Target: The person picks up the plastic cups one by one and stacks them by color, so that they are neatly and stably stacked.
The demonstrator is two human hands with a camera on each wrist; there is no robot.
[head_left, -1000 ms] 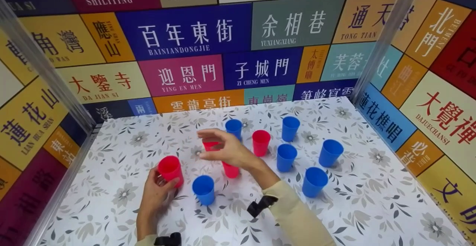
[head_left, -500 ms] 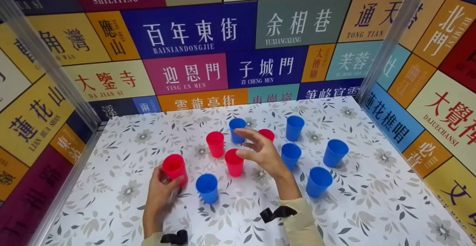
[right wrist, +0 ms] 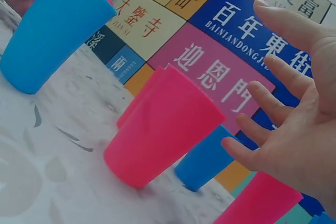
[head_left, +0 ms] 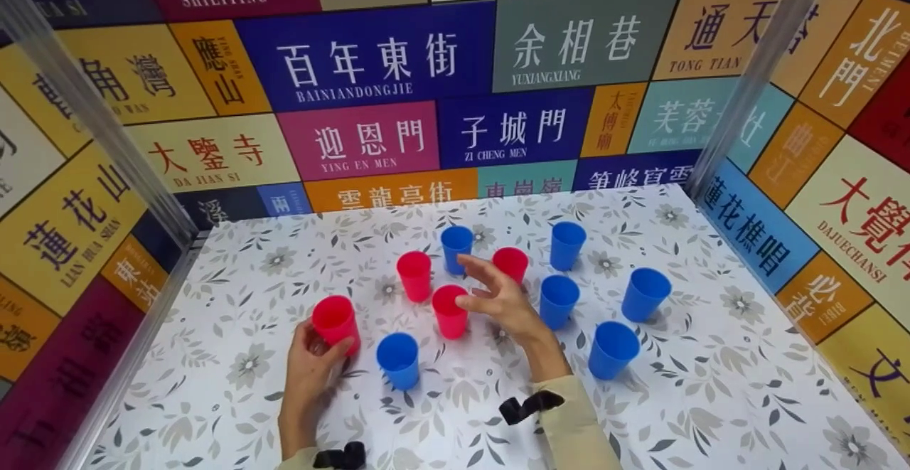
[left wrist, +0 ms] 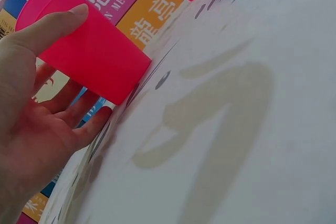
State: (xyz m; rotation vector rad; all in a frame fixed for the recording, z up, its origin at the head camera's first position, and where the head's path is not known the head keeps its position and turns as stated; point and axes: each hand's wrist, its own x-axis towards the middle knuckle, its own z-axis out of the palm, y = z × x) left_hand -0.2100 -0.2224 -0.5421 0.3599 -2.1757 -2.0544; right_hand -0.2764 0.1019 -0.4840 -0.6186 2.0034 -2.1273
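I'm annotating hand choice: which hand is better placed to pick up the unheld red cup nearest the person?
Probably the right hand: it holds nothing and is close to that red cup. The left hand grips another red cup, which it would likely have to release first.

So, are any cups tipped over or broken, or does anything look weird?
Nothing stands out. The red cups and blue cups all look upright, even the one the left hand holds, and I see no cracks or spills. The wrist pictures just look slanted from camera tilt.
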